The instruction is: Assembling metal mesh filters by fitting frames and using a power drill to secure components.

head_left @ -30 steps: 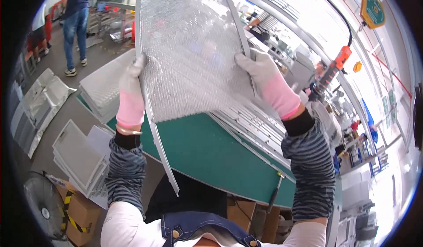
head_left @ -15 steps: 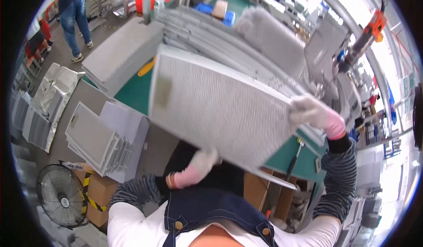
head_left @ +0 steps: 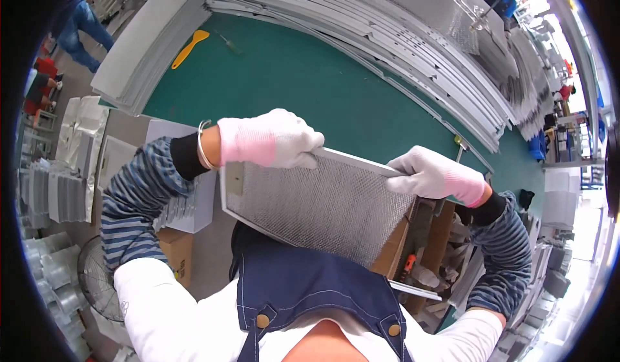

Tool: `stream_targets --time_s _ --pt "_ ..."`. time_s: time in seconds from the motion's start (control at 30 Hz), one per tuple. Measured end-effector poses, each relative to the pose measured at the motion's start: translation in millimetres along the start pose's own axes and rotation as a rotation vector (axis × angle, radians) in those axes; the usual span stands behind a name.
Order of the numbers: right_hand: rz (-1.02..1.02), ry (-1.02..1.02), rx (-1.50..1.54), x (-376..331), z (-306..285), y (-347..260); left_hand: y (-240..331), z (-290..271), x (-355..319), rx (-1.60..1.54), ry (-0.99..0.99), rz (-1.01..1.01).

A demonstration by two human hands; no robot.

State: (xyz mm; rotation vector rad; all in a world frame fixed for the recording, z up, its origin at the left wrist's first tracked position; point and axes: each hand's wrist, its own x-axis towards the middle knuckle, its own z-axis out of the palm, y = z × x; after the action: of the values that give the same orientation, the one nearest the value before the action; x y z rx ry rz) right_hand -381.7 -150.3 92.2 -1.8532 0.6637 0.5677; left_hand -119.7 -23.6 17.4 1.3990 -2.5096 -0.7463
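both gloved hands grip a metal mesh panel (head_left: 316, 210) by its top edge, the left hand (head_left: 271, 139) closed over the left corner, the right hand (head_left: 429, 175) closed over the right. the panel hangs tilted against the person's apron (head_left: 310, 291), just off the green table (head_left: 310, 84).

A green worktop (head_left: 336, 97) runs across the view. Along its far edge lies a long row of stacked grey metal frames and mesh panels (head_left: 387, 32). At its left end sits a separate pile of flat grey panels (head_left: 145, 49). Between them, on the bare green surface, lie a yellow scraper (head_left: 189, 47) and, just beside it, a small screwdriver (head_left: 230, 43).
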Motion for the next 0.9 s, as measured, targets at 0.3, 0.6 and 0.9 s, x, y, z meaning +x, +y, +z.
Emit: stream_targets --time_s 0.3,0.6,0.9 --pt "0.027 0.101 0.235 2.4 26.7 24.9 37.8 0.4 58.1 -0.253 -0.136 0.052" --pt "-0.044 0.181 0.011 -0.4 8.2 35.8 30.3 7.3 73.9 -0.124 -0.181 -0.092" --pt "-0.097 0.25 0.445 -7.0 32.2 66.3 38.8 12.9 85.5 -0.519 -0.167 -0.006"
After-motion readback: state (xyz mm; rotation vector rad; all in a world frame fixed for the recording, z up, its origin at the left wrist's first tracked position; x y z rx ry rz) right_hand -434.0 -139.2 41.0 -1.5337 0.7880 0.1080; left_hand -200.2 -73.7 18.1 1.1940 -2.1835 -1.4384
